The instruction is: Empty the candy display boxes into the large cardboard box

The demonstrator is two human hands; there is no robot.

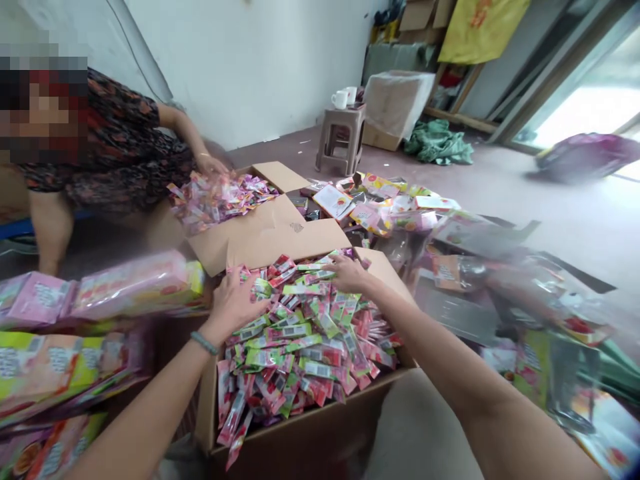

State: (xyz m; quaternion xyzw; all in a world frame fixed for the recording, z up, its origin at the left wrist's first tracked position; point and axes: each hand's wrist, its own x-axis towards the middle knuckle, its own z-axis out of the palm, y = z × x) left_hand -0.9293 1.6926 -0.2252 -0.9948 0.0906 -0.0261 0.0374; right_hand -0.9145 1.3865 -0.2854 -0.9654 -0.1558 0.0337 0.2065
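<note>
A cardboard box (350, 402) in front of me is heaped with slim pink, red and green stick sachets (300, 333). My left hand (239, 301), a bracelet on its wrist, rests on the left side of the heap with its fingers apart. On the far right of the heap lies my right hand (347, 273), fingers spread over the sachets. Neither hand visibly grips a sachet. Some sachets stick out over the box's near left corner.
Across from me at left, a person's hand (213, 165) is at a second box of sachets (227, 200). Retail cartons (135, 283) are stacked at left. Opened packaging (385, 207) litters the floor at right. A stool (340, 137) holds white cups (340, 100).
</note>
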